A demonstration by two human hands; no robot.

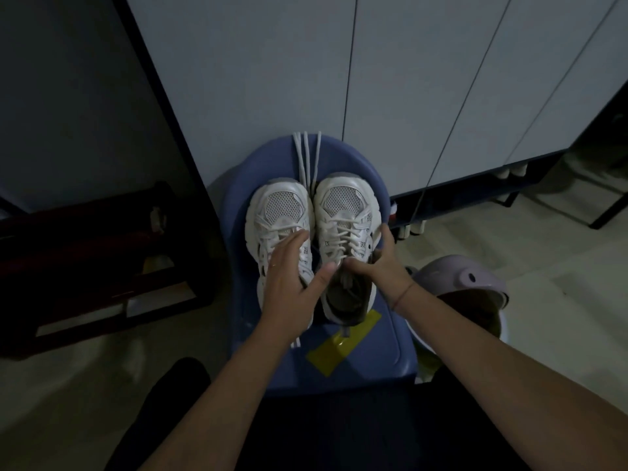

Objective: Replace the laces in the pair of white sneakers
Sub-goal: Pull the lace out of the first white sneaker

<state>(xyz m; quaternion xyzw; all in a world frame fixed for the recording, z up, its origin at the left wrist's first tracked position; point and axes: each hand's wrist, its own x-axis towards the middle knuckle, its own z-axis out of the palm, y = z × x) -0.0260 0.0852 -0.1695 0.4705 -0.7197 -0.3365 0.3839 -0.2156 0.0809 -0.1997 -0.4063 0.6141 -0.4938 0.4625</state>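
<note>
Sneakers (341,198) lie under both hands: the left hand (289,277) rests flat on the left sneaker (282,210), and the right hand (377,263) grips the right sneaker (343,239) at its collar. That firm hold should help unlacing from the top eyelets down. Spare laces (307,154) wait on the blue chair seat (373,355).

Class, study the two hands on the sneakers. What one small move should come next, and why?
Probably move the left hand over to loosen the lace at the top of the right sneaker. The right hand grips that sneaker at its collar, its lace is still threaded, and the spare laces lie unused beyond the toes.
</note>
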